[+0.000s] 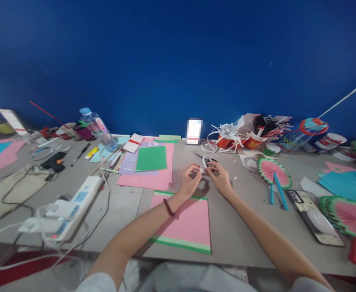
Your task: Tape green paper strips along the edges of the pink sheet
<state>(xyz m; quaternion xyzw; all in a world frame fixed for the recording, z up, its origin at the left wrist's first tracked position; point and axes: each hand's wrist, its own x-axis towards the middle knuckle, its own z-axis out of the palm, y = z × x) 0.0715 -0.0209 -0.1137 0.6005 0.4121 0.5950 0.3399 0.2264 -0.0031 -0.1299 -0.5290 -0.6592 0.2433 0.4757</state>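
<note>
My left hand, with a dark red bead bracelet at the wrist, is closed in a pinch over the table. Close beside it, my right hand pinches too. Between the fingertips is a small end of a white strip, which looks like tape; its exact kind is too small to tell. A white loop and a dark rounded object lie just behind the fingers, partly hidden by my right hand. Below my left forearm lies a pink sheet with green bands along its far and near edges.
Green paper lies on pink and purple sheets at the left. A power strip with cables and a tilted water bottle are farther left. Paper cups, pink-green paper fans and a phone are at the right.
</note>
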